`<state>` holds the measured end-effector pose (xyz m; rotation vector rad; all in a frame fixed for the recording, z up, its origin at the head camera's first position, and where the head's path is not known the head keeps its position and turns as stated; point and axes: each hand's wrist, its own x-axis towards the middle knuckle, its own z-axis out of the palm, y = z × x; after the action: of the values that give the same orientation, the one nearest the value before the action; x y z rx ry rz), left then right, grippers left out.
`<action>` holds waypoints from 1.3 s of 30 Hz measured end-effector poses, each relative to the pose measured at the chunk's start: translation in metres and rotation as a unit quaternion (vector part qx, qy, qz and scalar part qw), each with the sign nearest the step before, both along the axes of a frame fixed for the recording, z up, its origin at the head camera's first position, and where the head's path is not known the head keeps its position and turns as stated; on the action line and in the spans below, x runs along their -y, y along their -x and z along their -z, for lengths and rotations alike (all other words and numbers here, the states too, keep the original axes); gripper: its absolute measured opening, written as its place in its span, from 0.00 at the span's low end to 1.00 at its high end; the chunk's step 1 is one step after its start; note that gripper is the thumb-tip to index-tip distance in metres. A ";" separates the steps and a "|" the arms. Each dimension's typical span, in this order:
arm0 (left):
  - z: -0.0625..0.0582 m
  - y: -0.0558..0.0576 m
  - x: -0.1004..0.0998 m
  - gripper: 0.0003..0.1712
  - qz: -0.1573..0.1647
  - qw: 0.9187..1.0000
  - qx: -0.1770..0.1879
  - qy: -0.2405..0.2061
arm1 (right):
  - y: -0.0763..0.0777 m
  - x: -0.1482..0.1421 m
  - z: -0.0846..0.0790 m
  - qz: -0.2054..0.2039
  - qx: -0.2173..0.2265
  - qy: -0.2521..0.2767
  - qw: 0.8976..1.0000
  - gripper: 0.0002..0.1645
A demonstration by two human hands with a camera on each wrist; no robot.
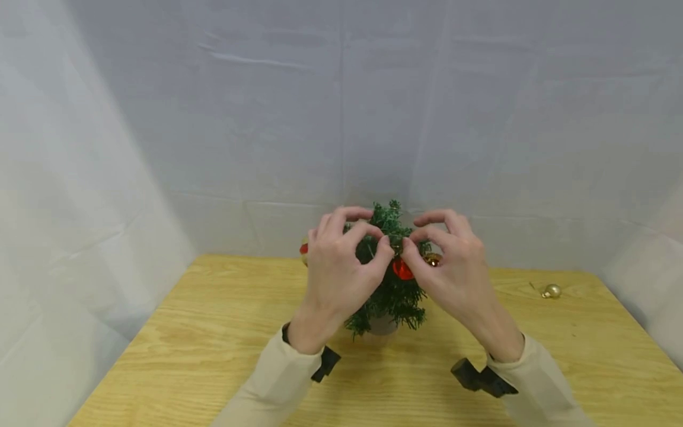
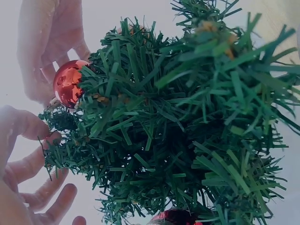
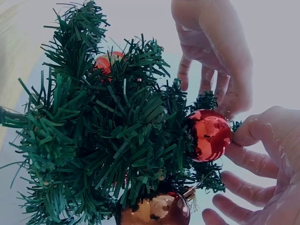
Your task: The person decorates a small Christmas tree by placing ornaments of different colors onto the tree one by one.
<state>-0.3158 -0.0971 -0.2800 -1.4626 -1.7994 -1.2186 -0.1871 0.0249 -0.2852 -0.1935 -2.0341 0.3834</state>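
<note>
A small green artificial Christmas tree [image 1: 389, 296] stands in a pot on the table, between both hands. My left hand [image 1: 341, 267] pinches the tip of a tree branch [image 2: 61, 150] with thumb and index finger, its other fingers spread. A shiny red bauble [image 1: 404, 269] hangs at the front of the tree. At that bauble's top my right hand [image 1: 453, 270] pinches with thumb and index finger; the exact spot held is hidden behind the bauble [image 3: 211, 135] in the right wrist view. The two hands' fingertips are close together but apart.
A gold bauble [image 1: 433, 260] hangs on the tree's right side. Another red bauble [image 1: 304, 249] shows at its left. One small gold bauble [image 1: 552, 290] lies on the wooden table [image 1: 213, 332] at the right. Pale cloth sheets [image 1: 267, 130] hang behind and at both sides.
</note>
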 end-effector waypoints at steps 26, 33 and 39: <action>0.003 0.000 0.006 0.04 0.024 0.999 0.012 0.043 | -0.010 0.007 -0.006 -0.034 0.132 0.096 0.986 0.07; 0.004 0.001 0.005 0.04 0.023 0.999 0.007 0.038 | -0.009 0.005 -0.002 -0.032 0.102 0.075 0.991 0.07; 0.005 0.002 0.006 0.04 0.027 0.999 0.007 0.040 | -0.008 0.005 0.000 -0.031 0.083 0.063 0.994 0.07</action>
<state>-0.3179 -0.1028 -0.2847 -1.5605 -1.8471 -1.1991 -0.1793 0.0203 -0.2853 -0.2465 -2.1840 0.5528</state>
